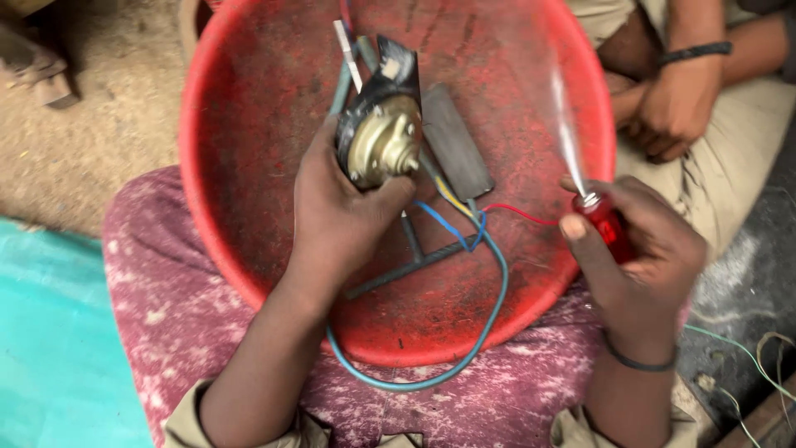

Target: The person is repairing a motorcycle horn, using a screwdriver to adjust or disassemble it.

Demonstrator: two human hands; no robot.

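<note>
My left hand (pixel 336 217) grips a small motor-like part (pixel 381 137) with a brass-coloured round body and a black bracket, held over a red plastic basin (pixel 232 166) on my lap. A blue cable (pixel 489 323) loops from the part over the basin's near rim, with thin red, blue and yellow wires (pixel 464 217) beside it. My right hand (pixel 643 249) holds a screwdriver (pixel 599 217) by its red handle; its metal shaft is blurred and points up and away. The screwdriver is to the right of the part, apart from it.
A dark flat rectangular piece (pixel 456 141) and a dark metal T-shaped bar (pixel 410 261) lie in the basin. Another person's hand with a dark wristband (pixel 676 104) rests at the upper right. A teal sheet (pixel 58 348) is at left; loose wires (pixel 759 365) lie at lower right.
</note>
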